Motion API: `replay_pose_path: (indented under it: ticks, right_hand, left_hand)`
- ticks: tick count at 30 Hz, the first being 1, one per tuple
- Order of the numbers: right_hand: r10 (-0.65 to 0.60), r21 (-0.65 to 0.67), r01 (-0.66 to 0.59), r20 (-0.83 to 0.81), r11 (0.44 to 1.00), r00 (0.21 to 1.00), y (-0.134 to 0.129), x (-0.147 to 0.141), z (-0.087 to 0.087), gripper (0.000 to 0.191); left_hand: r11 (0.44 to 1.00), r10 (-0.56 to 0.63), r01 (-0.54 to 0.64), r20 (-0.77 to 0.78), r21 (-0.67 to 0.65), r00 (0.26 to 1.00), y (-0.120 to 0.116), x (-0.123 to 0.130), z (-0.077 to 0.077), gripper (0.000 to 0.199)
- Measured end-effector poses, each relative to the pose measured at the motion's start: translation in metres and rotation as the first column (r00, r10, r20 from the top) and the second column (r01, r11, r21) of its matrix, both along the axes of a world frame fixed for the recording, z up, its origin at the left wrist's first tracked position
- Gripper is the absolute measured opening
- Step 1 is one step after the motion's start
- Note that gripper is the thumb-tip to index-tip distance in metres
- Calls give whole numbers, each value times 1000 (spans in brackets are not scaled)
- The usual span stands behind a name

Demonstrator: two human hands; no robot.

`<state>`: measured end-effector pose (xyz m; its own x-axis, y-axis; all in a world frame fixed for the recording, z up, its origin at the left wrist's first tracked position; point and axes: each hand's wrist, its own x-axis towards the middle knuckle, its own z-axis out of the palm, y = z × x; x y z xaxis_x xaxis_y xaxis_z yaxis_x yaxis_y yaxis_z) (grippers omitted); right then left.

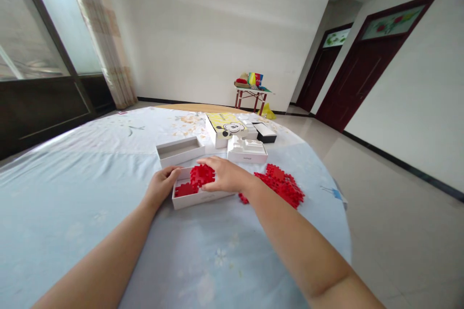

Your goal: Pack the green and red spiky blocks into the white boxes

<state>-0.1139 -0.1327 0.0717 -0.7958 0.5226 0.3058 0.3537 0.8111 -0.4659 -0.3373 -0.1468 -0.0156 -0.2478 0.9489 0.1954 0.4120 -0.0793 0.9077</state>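
White walls (pixel 203 34) and a patterned curtain (pixel 105 43) beside a window stand far beyond a round table spread with a pale blue floral tablecloth (pixel 83 212), seen in the head view. On the cloth sits the open box (pixel 194 199), a shallow white one with red notched pieces (pixel 185 189) lying in its left part. At the left end of the open box is the person's left hand (pixel 161 186), its thumb and fingers close together at the rim; whether they pinch the wall cannot be told. Above the open box, the right hand (pixel 227 175) holds a red cluster (pixel 203 175) of notched pieces, the thumb on its near side and a finger bent over its far side. To the right of the open box, partly behind the right forearm, spreads a loose red heap (pixel 284 187) of similar pieces. Just beyond the open box, toward its left, lies a shallow white tray (pixel 179 158), its inside grey. Beyond it to the right are a white carton (pixel 248 157) bearing molded white shapes, a yellow-topped box (pixel 226 123) with a cartoon figure, and a black box (pixel 267 138) with a white top. Well past the open box, near the wall, a small side table (pixel 250 91) carries colorful items, with a yellow bag (pixel 267 111) beside it on the floor; farther right are dark red doors (pixel 348 77).
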Motion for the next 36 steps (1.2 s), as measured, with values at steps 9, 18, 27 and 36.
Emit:
replay_pose_path:
  ticks: [9, 18, 27, 36]
  right_hand:
    - [135, -172, -97, 225, 980, 965, 22, -53, -14, 65]
    - [68, -233, -31, 152, 972, 986, 20, -42, -23, 55]
    - [9, -146, -10, -5, 989, 1000, 10, -22, -20, 45]
    - [-548, -189, 518, -188, 835, 815, 32, 127, -23, 30]
  left_hand:
    - [999, -13, 11, 70, 41, 997, -2, 2, 4, 40]
    - [1000, 2, -3, 77, 21, 997, -2, 5, 6, 41]
    - [1000, -5, 7, 74, -20, 997, 0, 2, 4, 45]
    - [996, 33, -33, -2, -77, 999, -3, 2, 11, 48]
